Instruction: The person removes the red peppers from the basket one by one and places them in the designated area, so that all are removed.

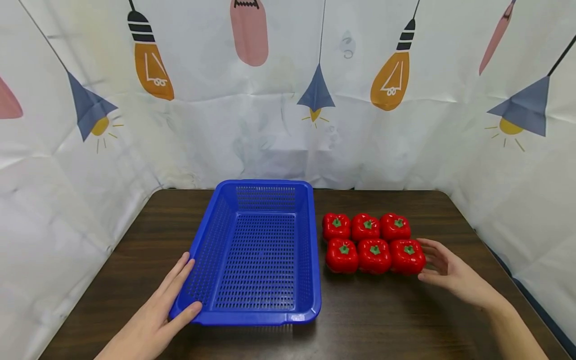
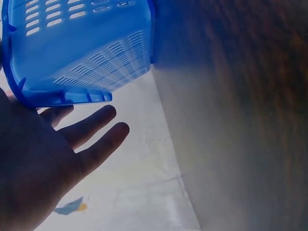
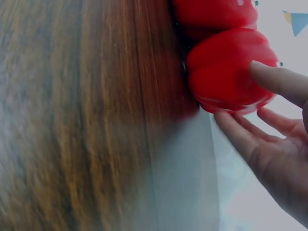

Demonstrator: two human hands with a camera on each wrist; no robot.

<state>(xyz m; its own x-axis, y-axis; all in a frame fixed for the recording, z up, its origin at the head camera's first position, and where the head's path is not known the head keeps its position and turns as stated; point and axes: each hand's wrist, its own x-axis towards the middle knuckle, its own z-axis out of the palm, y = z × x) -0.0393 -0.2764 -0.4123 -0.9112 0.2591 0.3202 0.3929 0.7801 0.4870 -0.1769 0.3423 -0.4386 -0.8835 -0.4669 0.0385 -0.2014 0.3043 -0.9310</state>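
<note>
A blue plastic basket (image 1: 261, 317) with a slotted floor and nothing in it stands left of centre. My left hand (image 1: 155, 312) rests at its near left corner, fingers extended along the left rim and thumb on the near rim. The left wrist view shows the straight fingers (image 2: 103, 139) spread beside the basket's outer wall (image 2: 103, 67). To the right, several glossy red bell peppers with green stems stand in two rows. At the right end of the near row is one bell pepper (image 1: 407, 257), with my right hand (image 1: 459, 275) beside it, fingers and thumb spread at its right side.
Both rows of peppers, including the far-row left pepper (image 1: 335, 229), sit close to the basket's right side. Everything stands on a dark wood table (image 1: 387, 320). A white printed cloth (image 1: 279, 135) hangs behind the table and along both sides.
</note>
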